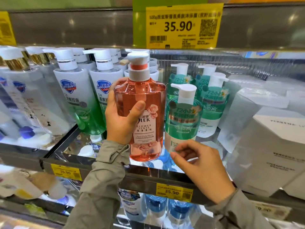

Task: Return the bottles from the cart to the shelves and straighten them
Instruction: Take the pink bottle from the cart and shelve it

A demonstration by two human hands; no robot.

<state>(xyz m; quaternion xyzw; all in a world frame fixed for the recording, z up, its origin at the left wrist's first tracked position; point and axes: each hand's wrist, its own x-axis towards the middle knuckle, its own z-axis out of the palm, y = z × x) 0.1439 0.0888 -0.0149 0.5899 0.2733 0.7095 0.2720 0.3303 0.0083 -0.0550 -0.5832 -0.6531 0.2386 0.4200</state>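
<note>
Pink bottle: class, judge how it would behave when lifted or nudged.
Probably heavy for its size: the pink bottle looks full to the shoulder. Likely stiff, since the left hand grips it without denting. Tall with a pump on top, it may tip if nudged high.

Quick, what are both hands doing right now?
Left hand: holding the pink bottle.
Right hand: fingers loosely curled by the front green bottle; grip cannot be told.
</note>
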